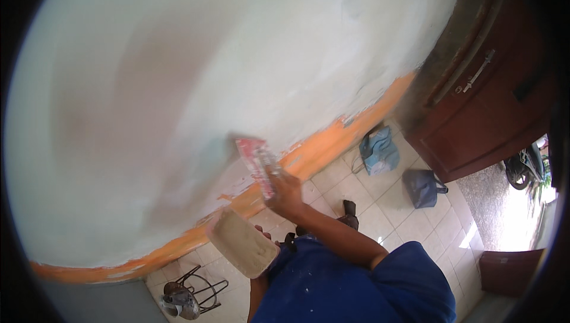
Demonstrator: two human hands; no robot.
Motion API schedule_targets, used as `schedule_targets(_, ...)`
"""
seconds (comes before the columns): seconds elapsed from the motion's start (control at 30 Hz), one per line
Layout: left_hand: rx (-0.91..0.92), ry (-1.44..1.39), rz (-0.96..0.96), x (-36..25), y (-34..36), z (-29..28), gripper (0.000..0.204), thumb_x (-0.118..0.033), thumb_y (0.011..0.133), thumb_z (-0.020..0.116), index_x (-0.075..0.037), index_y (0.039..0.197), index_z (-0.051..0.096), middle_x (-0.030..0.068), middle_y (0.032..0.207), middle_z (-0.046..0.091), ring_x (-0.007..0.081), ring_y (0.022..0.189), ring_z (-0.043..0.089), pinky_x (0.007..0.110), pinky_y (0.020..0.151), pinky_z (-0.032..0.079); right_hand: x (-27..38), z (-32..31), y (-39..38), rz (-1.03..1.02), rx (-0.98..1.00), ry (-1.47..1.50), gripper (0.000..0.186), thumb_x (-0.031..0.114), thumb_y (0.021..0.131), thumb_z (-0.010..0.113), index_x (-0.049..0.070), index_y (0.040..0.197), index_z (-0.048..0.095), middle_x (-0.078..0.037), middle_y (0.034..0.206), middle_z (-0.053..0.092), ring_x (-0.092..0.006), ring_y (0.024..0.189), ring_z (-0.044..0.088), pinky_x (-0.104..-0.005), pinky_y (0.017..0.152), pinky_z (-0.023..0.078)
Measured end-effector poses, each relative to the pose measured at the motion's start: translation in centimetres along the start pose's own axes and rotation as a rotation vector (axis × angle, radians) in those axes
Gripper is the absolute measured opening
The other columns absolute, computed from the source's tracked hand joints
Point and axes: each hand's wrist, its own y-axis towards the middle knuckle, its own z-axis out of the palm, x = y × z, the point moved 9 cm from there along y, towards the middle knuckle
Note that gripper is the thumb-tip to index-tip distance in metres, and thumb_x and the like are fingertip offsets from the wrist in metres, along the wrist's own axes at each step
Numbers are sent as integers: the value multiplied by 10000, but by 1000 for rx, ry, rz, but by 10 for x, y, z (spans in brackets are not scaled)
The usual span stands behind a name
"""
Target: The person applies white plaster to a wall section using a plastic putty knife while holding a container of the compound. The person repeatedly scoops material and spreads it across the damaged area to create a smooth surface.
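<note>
My right hand point(286, 195) is closed around the handle of a plastering trowel point(254, 158), whose reddish blade is smeared with white. The blade is at the lower part of a pale wall point(285, 50), just above an orange band point(332, 143) with chipped edges. In my left hand point(265, 233) is a shallow rectangular tray point(274, 257) with rounded corners, tilted in front of my body. Beige paste coats its inside. Only a few fingertips show at the tray's edge; the rest of that hand is hidden beneath.
A metal-legged stool point(205, 290) with dark, stained items on it stands at lower left. On the tiled floor point(350, 195) to the right lie a light-blue bag point(379, 152) and a dark bag point(423, 188). A brown door point(481, 109) opens onto the outside, where a motorbike point(521, 170) stands.
</note>
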Motion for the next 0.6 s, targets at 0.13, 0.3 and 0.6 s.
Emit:
schedule_targets(0.13, 0, 54, -15, 4, 6, 3, 669, -487, 840, 575, -130, 1363, 358, 79, 1361, 402, 310, 1237, 424, 606, 964, 305, -55, -51, 3, -10, -365, -138, 707, 5, 664, 644, 4, 1338, 433, -223, 1229, 557, -345, 1021, 610, -418, 737, 543)
schedule_targets(0.3, 57, 53, -51, 7, 12, 2, 627, -471, 857, 556, -139, 1354, 366, 74, 1331, 420, 302, 1222, 442, 596, 960, 308, -29, -46, 53, -418, -349, -310, 538, -47, 689, 602, -40, 1220, 520, -234, 1231, 547, -399, 1130, 541, -463, 949, 457)
schedule_targets(0.6, 23, 55, -15, -5, 12, -3, 657, -488, 835, 572, -129, 1347, 371, 82, 1312, 409, 302, 1214, 429, 596, 963, 302, -89, 0, 29, -412, -9, -374, 573, -55, 622, 608, -14, 1191, 552, -227, 1246, 536, -398, 1166, 513, -463, 967, 447)
